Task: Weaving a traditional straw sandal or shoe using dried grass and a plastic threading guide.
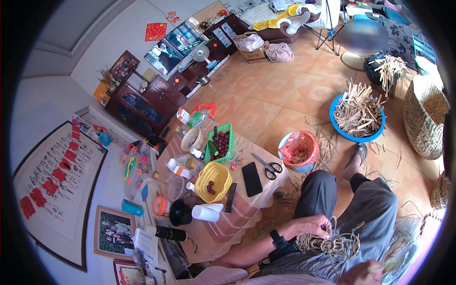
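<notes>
Two bare hands meet at your lap. Your left hand [314, 226] has thumb and fingertips drawn together, holding the upper edge of a woven straw piece [327, 245]; whether a single strand is pinched there is too small to tell. Your right hand [363, 273], blurred near the lower edge, lies just beyond the piece; how far its fingers are open, and what they hold, you cannot tell. The piece rests across your thighs, loose ends projecting from it. To your left, the table [243, 209] bears a black phone [251, 179], scissors [269, 167] just beside it, and a yellow basket [214, 171] containing dark red fruit. Ahead, on the floor, stand a red-lined pail [304, 167] and, farther right, a blue basin [361, 139] heaped with dry straw [358, 114].
</notes>
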`<state>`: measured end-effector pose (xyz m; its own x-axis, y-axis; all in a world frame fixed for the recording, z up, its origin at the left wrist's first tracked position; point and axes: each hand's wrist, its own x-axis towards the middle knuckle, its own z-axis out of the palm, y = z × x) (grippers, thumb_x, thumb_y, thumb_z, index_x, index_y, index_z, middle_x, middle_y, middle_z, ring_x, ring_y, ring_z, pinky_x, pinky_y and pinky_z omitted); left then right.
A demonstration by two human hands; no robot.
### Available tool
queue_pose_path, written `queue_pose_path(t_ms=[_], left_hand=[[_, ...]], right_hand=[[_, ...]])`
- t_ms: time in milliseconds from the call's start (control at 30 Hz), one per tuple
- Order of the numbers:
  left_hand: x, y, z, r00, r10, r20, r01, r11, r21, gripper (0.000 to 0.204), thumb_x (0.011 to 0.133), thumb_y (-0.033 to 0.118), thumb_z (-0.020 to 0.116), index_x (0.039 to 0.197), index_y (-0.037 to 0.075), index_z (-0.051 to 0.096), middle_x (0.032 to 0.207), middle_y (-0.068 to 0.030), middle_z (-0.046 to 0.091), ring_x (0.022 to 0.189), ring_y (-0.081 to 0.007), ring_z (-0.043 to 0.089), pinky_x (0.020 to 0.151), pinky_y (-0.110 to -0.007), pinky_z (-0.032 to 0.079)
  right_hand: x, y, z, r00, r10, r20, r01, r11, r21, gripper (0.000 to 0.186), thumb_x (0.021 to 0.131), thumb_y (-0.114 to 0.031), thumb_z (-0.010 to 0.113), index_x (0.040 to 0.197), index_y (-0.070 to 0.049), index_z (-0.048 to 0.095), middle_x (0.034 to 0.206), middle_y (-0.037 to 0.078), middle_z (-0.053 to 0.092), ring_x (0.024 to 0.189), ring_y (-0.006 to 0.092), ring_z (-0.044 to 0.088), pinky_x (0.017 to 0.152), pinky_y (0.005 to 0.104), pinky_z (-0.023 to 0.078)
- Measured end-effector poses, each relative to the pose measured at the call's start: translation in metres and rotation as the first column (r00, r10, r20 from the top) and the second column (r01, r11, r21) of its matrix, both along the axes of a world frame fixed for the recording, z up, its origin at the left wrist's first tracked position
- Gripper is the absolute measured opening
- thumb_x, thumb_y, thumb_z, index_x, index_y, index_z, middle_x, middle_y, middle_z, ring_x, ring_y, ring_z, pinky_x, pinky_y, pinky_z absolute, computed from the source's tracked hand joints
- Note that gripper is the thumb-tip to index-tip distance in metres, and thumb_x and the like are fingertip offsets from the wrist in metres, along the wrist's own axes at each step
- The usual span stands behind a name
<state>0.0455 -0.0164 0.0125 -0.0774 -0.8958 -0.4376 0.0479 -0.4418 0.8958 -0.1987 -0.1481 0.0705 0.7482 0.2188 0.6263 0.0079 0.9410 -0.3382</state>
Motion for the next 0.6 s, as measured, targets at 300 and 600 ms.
queue_pose_path(t_ms=[300,600], left_hand=[[-0.001,0.008,-0.005,0.968,0.132,-0.212,-0.126,0.991,0.041,0.020,0.083,0.013,0.074,0.093,-0.004,0.069,0.082,-0.0017,0.069,0.078,-0.0074,0.061,0.073,-0.023,0.048],[-0.003,-0.001,-0.015,0.994,0.055,-0.097,-0.056,0.998,-0.007,0.020,0.083,0.008,0.077,0.100,-0.002,0.073,0.087,-0.0033,0.073,0.077,-0.0081,0.066,0.070,-0.025,0.052]], right_hand=[[-0.067,-0.032,0.042,0.389,-0.771,-0.505,0.777,0.568,-0.270,0.016,0.092,-0.022,0.069,0.095,-0.006,0.066,0.065,0.010,0.061,0.056,0.0233,0.060,0.057,0.0341,0.047],[-0.003,-0.023,0.038,0.431,-0.795,0.426,0.096,-0.429,-0.898,0.015,0.099,-0.022,0.066,0.104,-0.007,0.069,0.064,0.017,0.062,0.055,0.0311,0.060,0.051,0.0387,0.048]])
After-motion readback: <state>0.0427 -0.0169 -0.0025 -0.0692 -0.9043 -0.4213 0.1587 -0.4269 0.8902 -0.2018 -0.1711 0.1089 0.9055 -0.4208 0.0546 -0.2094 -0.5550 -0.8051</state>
